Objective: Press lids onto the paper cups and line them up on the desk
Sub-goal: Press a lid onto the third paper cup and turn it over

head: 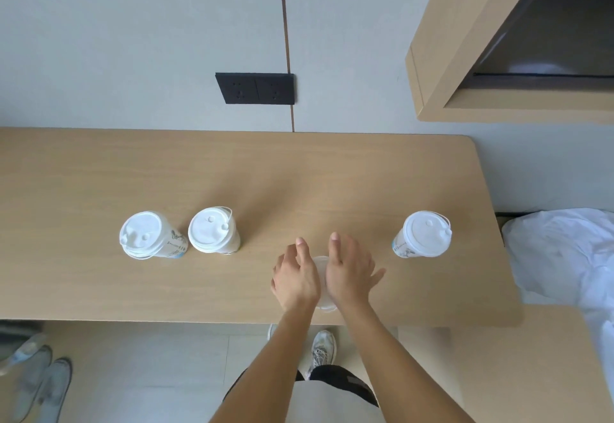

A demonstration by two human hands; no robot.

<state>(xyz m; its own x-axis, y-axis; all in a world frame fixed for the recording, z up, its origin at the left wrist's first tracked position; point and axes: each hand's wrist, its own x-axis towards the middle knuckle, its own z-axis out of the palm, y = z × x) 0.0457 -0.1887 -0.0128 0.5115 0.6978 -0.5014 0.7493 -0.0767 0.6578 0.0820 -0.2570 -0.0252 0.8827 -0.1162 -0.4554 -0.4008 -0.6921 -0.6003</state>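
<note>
Inventory, left to right, bearings taken from your hands.

- First cup (143, 234), ten o'clock: lidded, standing.
- Second cup (212, 233), ten o'clock: lidded, just beside the first.
- Left hand (295, 276): fingers curled down round the left rim of the lid (320, 268), forefinger out straight.
- Fourth cup (325, 307): under both hands, almost wholly hidden. You cannot tell whether its lid is fully seated.
- Right hand (349, 273): laid flat on the lid's right side, fingers spread.
- Third cup (425, 234), two o'clock: lidded, well apart from the other two.

Risks: pressing harder on one side would likely seat the lid crooked or tip the cup. Squeezing the paper wall could buckle it.

Edges and room: the desk (232, 173) ends near you at six o'clock, close behind the fourth cup, so a tip that way goes to the floor. Bare wood lies at nine o'clock, between your hands and the second cup, and across twelve o'clock. The rounded end is at three o'clock, with white cloth (558, 246) beyond.
</note>
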